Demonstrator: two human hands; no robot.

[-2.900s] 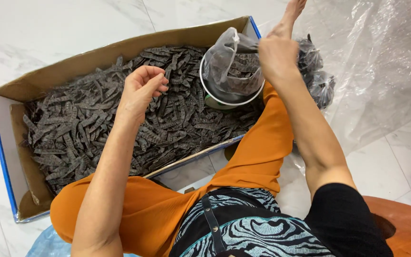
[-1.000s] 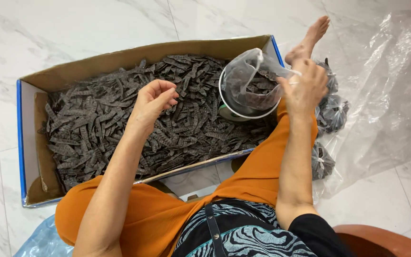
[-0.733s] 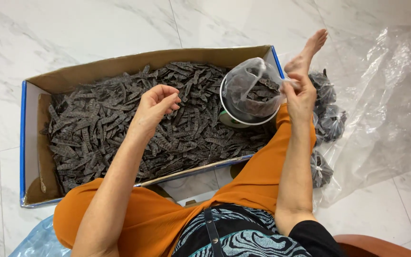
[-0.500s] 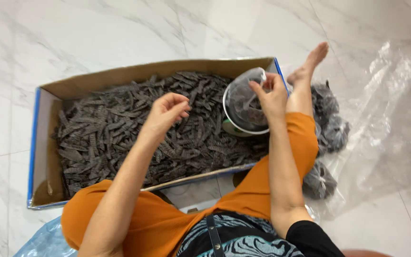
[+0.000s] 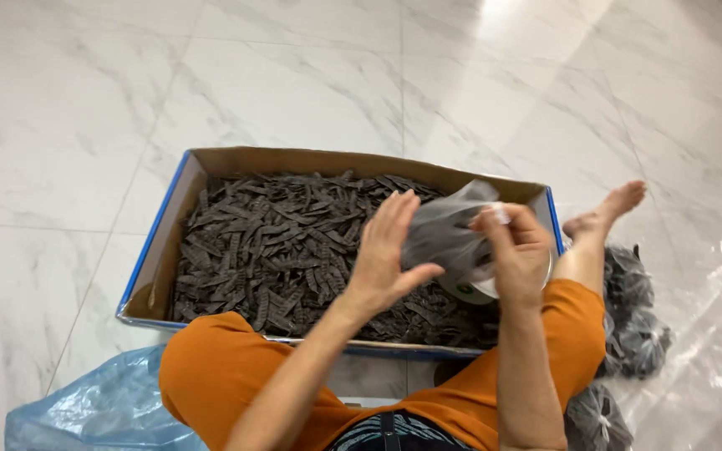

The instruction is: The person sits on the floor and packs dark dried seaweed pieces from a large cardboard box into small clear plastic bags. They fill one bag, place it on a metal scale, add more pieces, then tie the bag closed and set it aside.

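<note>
Since the earlier frame the left hand point(image 5: 383, 259) has left the dark strips point(image 5: 277, 246) and come across to the clear plastic bag point(image 5: 444, 234), right of centre over the cardboard box point(image 5: 160, 250). Its fingers are spread flat, thumb against the bag. The right hand point(image 5: 516, 250) pinches the bag's upper edge, fingers closed on the plastic.

Glossy marble floor point(image 5: 85, 125); matt cardboard box point(image 5: 160, 259); thin clear plastic bag point(image 5: 449, 234); matt dark strips point(image 5: 269, 250).
</note>
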